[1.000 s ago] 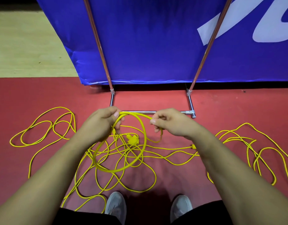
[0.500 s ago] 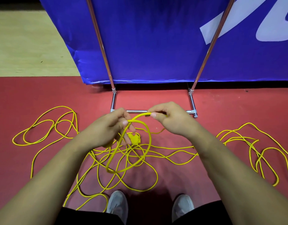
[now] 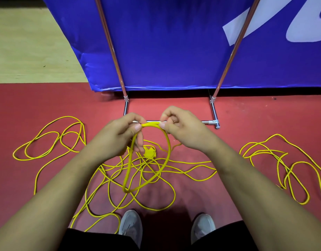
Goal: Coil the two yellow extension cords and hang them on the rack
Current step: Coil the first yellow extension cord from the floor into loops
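At frame centre, the left hand [image 3: 118,136] and right hand [image 3: 183,129] are closing together, both pinching the thin yellow extension cord's [image 3: 169,149] first, narrowing loop. The rest is still lying tangled across the red floor [image 3: 246,115], so coiling is barely starting.

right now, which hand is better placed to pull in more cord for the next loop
Right, probably. The left hand grips the top of the hanging loop, so letting go would drop it. The right hand only pinches the loop beside it, and slack cord on the floor lies below it.
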